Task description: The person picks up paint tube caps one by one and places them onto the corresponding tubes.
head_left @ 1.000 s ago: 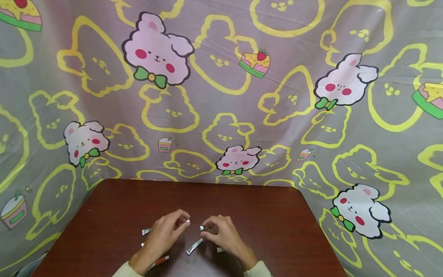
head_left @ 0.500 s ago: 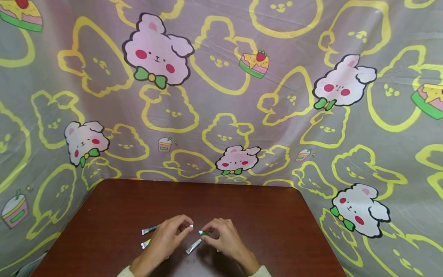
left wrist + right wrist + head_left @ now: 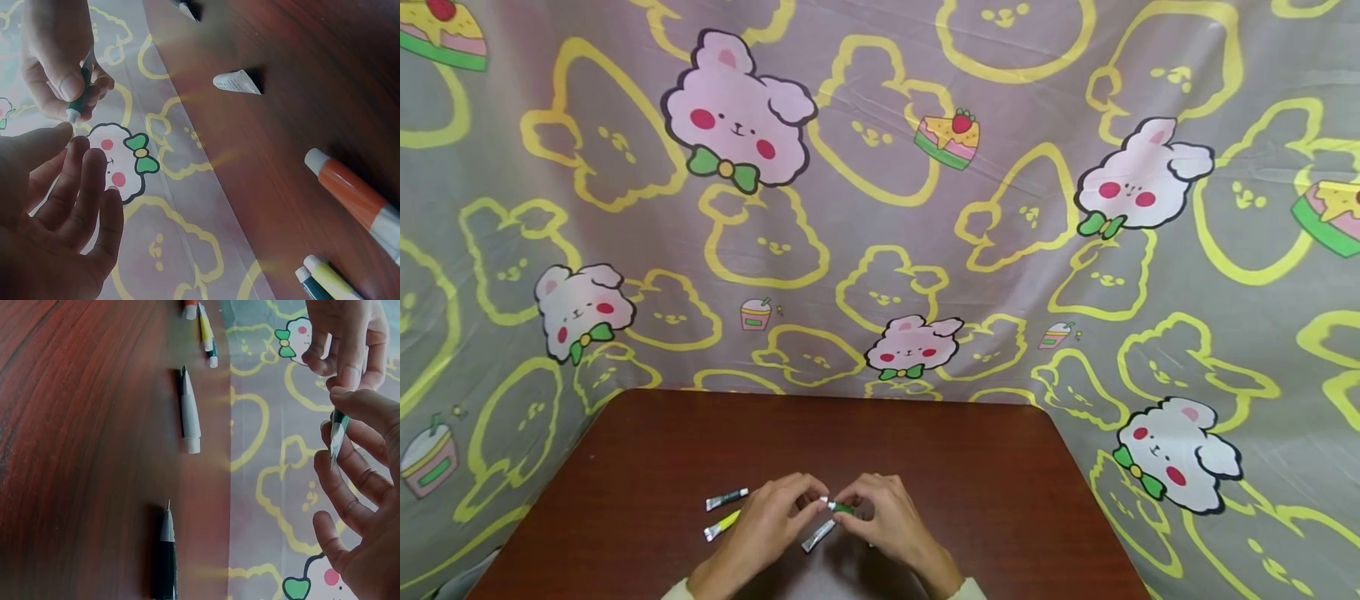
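Note:
Over the table, my right hand [image 3: 883, 515] holds a small green paint tube [image 3: 842, 507] between thumb and fingers, its tip toward the left hand. My left hand [image 3: 778, 510] pinches a small white cap [image 3: 825, 500] at that tip. In the left wrist view the green tube [image 3: 77, 94] slants down, its white end [image 3: 73, 115] at the left fingertips. Whether the cap sits fully on the tube cannot be told. Below the hands lies a silver-white tube [image 3: 818, 536].
Left of the hands lie a yellow tube [image 3: 722, 525] and a dark green tube [image 3: 727, 499]. An orange tube [image 3: 353, 190] lies near the left wrist, and a black tube [image 3: 166, 562] near the right. A patterned curtain [image 3: 880, 208] surrounds the brown table [image 3: 955, 442].
My left hand has moved right and slightly down with the white cap, closing the gap to the green tube. The yellow and dark green tubes have come into fuller view.

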The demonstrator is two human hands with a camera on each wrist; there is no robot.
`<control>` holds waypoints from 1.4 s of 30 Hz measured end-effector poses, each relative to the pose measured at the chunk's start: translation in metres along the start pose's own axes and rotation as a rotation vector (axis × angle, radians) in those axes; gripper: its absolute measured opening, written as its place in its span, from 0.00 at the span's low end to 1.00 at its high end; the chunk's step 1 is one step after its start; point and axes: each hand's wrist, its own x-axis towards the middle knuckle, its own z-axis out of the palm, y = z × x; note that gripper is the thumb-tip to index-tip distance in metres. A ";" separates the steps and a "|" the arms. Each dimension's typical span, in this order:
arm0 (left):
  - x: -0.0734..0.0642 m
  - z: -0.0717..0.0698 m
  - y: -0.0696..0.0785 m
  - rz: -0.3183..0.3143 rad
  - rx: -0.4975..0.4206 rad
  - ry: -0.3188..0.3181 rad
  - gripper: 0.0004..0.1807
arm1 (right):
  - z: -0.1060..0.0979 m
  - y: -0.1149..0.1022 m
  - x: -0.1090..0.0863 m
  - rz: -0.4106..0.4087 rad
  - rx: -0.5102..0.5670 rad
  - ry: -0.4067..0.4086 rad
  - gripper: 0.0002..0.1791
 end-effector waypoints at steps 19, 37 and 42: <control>-0.006 0.001 0.001 -0.051 -0.060 -0.090 0.05 | -0.002 -0.004 0.000 -0.004 -0.017 -0.026 0.08; -0.014 0.004 0.001 -0.033 -0.095 -0.057 0.05 | 0.001 -0.004 -0.003 0.010 0.015 -0.035 0.10; -0.015 0.005 -0.001 0.007 -0.077 -0.027 0.09 | 0.002 -0.003 -0.004 0.010 0.034 -0.051 0.10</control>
